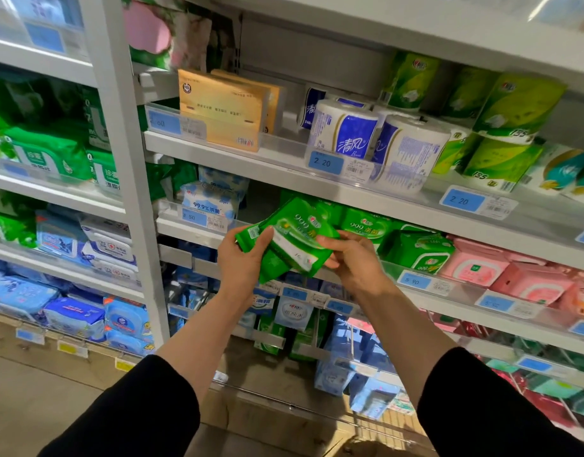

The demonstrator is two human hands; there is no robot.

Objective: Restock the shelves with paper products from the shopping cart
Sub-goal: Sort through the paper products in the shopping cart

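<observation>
Both hands, left hand (pixel 242 258) and right hand (pixel 351 258), grip a green wipes pack (pixel 289 240) at centre. Best to slide it flat toward two o'clock, beside the matching green packs (pixel 416 250) on the shelf (pixel 449 293).

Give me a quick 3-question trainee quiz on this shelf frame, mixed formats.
1. True or false: both hands, left and right, hold the green wipes pack.
2. Multiple choice: the price tag in front of the blue-and-white toilet rolls reads: A) 3.50 B) 2.20 C) 5.90
3. Fill in: the packs right of the shelved green packs, on the same shelf, are ____ in colour.

Key
1. True; fingers of both hands curl round the pack in front of the shelf.
2. B
3. Pink, the pink packs.
</observation>
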